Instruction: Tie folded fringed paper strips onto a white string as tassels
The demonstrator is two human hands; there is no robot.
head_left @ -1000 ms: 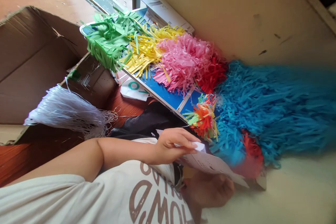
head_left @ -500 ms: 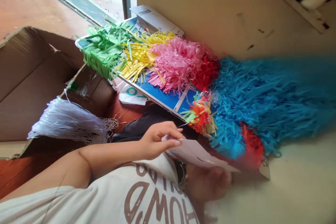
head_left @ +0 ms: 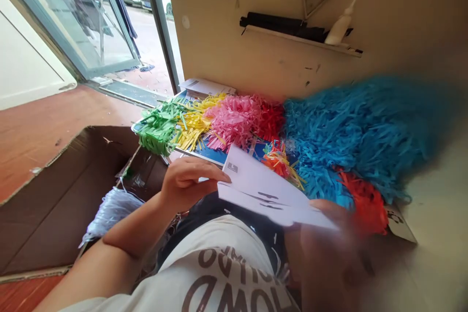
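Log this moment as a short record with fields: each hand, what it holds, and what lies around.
left hand: grips the near edge of the white printed paper sheets
right hand: blurred, under the sheets' far end
behind sheets: green, yellow, pink and blue shredded-paper tassels
left side: open brown cardboard box

I sit on a red-brown floor [head_left: 54, 122] beside a scuffed cream wall [head_left: 226, 5] with a narrow shelf [head_left: 303, 39], daylight coming through the glass door [head_left: 76, 24] to my left.
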